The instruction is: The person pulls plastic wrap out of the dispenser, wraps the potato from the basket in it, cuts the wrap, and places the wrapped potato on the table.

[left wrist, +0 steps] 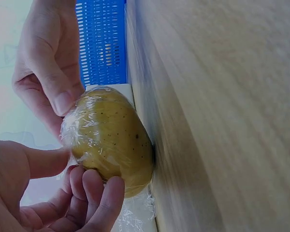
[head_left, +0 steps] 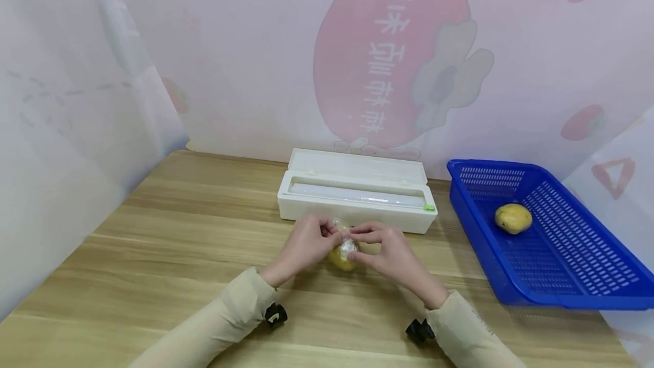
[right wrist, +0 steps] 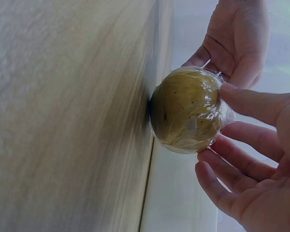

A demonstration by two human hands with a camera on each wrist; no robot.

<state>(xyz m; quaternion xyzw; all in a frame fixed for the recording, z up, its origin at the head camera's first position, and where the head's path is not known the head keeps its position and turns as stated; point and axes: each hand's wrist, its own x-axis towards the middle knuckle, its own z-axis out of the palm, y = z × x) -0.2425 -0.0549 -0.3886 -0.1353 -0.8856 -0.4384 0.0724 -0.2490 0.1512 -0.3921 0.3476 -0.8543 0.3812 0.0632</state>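
A yellow potato (head_left: 342,260) rests on the wooden table, covered in clear plastic film (right wrist: 210,113) that gathers in shiny creases on top. From the left, my left hand (head_left: 313,241) pinches the film at the potato's upper side, its fingers curled against it in the left wrist view. On the other side my right hand (head_left: 389,250) holds the wrapped potato between thumb and fingers. The two hands' fingertips nearly meet over the crease. A loose bit of film (left wrist: 137,212) sticks out at the potato's end in the left wrist view.
Just behind the hands stands a white cling film box (head_left: 352,214), its lid raised, with a roll (head_left: 357,193) inside and a green slider (head_left: 429,207) at the right end. A blue basket (head_left: 493,266) at the right contains another potato (head_left: 513,218). Printed curtains surround the table.
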